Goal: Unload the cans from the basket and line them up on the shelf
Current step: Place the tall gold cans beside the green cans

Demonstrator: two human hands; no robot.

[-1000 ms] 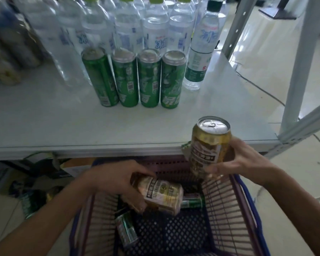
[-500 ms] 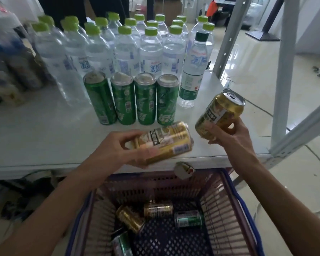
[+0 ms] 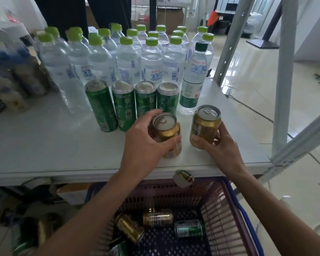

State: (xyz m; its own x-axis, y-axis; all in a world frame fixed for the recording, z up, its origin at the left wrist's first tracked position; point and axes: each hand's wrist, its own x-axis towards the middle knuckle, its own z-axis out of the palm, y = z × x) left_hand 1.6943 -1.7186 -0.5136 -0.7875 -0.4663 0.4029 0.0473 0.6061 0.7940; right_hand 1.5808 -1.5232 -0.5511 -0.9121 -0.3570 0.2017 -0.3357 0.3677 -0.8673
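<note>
**2 gold cans going down on the shelf, front of the green row**

Left hand (image 3: pixel 146 143) wraps a gold can (image 3: pixel 167 134) from the side and top, fingers closed around it; can upright, base on or just about on the shelf (image 3: pixel 44 145), cannot tell if fully seated. It sits just in front of the row of 4 green cans (image 3: pixel 132 106). Right hand (image 3: pixel 220 145) holds a second gold can (image 3: pixel 204 126), fingers curled around its lower half, can tilted slightly, base at or just above the shelf surface, near the front right corner. The 2 gold cans stand apart, side by side.

Step in hand, by my read: placing both gold cans. Next move calls for seating them upright, nudging them into a straight line with each other, letting go, then reaching back down.

Basket (image 3: pixel 220 209) below the shelf edge, purple mesh with a blue handle: at least 2 gold cans (image 3: pixel 158 218) and 1 green can (image 3: pixel 188 230) lie on their sides, another partly cut off at the bottom. So unloading is roughly halfway.

Behind the green row: clear water bottles (image 3: pixel 151 60) with light green caps, blue Chinese lettering, "冰" legible. 1 dark-capped bottle (image 3: pixel 193 78) with a green lower label, red characters too small to read. Can labels: barcodes show, brand text blurred.
</note>
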